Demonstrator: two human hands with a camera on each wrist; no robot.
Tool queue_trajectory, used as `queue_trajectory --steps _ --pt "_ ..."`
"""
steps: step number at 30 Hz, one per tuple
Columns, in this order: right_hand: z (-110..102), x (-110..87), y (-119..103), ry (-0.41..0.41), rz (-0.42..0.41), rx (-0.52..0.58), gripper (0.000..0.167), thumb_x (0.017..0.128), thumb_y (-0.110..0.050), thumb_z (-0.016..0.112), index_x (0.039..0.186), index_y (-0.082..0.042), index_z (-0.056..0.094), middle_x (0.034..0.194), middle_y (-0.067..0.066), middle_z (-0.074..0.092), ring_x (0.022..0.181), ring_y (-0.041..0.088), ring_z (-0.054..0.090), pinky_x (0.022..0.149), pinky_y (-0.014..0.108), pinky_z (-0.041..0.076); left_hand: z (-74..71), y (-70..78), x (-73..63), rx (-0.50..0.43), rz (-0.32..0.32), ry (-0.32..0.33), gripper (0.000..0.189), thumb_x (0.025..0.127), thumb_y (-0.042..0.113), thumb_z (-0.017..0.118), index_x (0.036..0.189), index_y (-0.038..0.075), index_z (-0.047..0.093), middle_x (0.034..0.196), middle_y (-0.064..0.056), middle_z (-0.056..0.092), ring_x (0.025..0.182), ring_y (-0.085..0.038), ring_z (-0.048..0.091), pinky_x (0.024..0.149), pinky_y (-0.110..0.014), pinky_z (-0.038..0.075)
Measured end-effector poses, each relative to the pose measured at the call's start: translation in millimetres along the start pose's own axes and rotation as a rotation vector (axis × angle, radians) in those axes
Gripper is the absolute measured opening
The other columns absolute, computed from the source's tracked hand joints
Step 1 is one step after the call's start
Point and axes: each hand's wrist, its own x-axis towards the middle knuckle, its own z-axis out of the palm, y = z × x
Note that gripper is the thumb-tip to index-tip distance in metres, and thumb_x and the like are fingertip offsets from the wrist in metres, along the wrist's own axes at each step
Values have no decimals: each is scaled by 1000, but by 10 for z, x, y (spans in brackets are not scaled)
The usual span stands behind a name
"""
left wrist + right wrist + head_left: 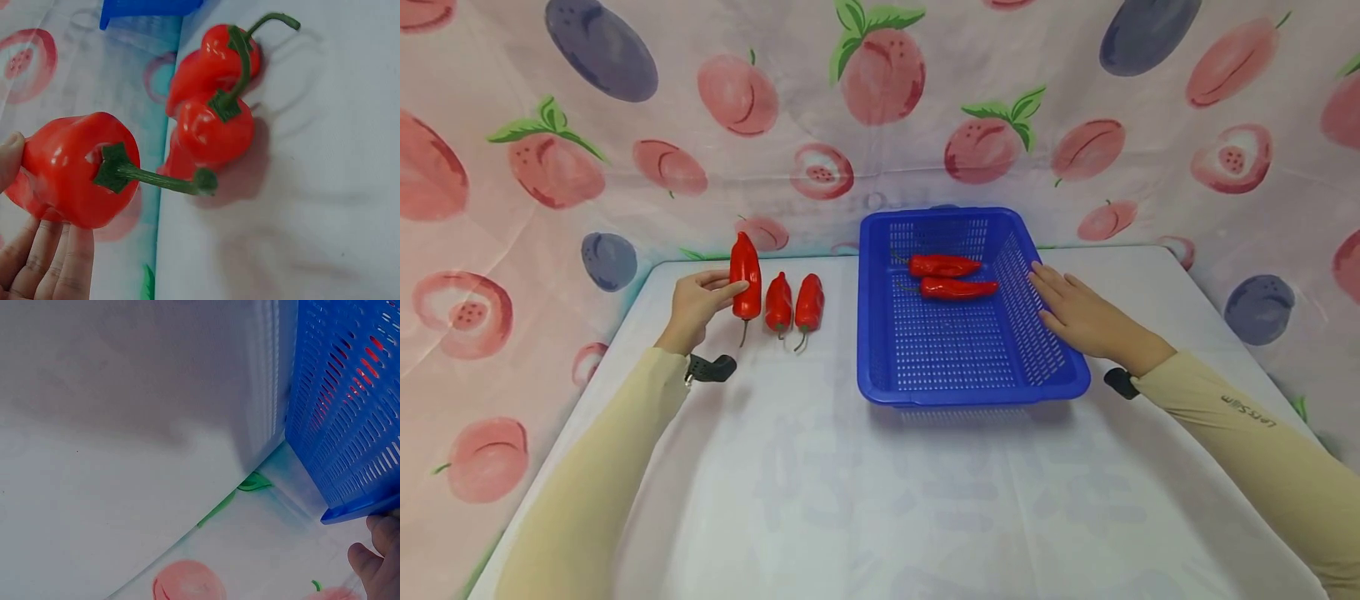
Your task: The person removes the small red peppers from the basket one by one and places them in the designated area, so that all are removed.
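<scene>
Between thumb and fingers my left hand (696,307) holds a red pepper (746,275), its stem hanging down. The left wrist view shows that pepper (81,169) close up, its green stem toward the camera. Just right of it, two more red peppers (778,304) (809,302) lie side by side on the table. My right hand (1086,321) lies with fairly straight fingers at the right rim of a blue plastic basket (872,333). Inside the basket, toward the back, are two red peppers (945,266) (959,288). The right wrist view shows the basket's slotted wall (350,425) and part of the hand.
A white table (820,500) carries everything. Behind and beside it hangs a fruit-print cloth (715,200). The basket stands at the back, right of the loose peppers, its raised walls between them and my right hand.
</scene>
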Motion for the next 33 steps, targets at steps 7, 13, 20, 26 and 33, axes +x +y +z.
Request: queue_trajectory --steps 7,13,20,26,33 --pt "-3 9 16 -3 -12 -1 61 98 -21 39 147 7 14 156 25 10 144 40 10 116 58 10 -29 -142 69 13 -36 -7 68 87 42 62 140 3 42 137 -21 49 122 -30 51 106 -41 42" --pt "-10 18 26 -5 -6 -5 62 98 -22 39 148 6 14 156 24 9 145 39 10 117 58 10 -34 -224 111 36 -82 -10 65 90 39 60 140 2 41 136 -19 50 122 -30 50 106 -39 42" --pt "-6 13 23 -3 -4 -13 62 98 -22 39 147 6 14 156 24 10 144 39 11 116 58 10 -11 -285 153 52 -147 -25 65 90 38 61 141 3 40 142 -19 44 128 -32 45 108 -39 40" --pt "-6 8 11 -6 -7 3 62 98 -22 40 147 6 14 156 24 10 144 39 11 116 58 10 3 -367 203 59 -190 -45 62 91 36 59 140 2 41 143 -17 42 125 -29 45 109 -37 40" --pt "7 -2 6 -2 -4 9 62 98 -22 40 148 5 14 156 23 10 144 39 11 117 58 10 23 -407 229 97 -194 -35 58 92 34 58 138 1 44 140 -17 45 110 -23 51 106 -34 42"
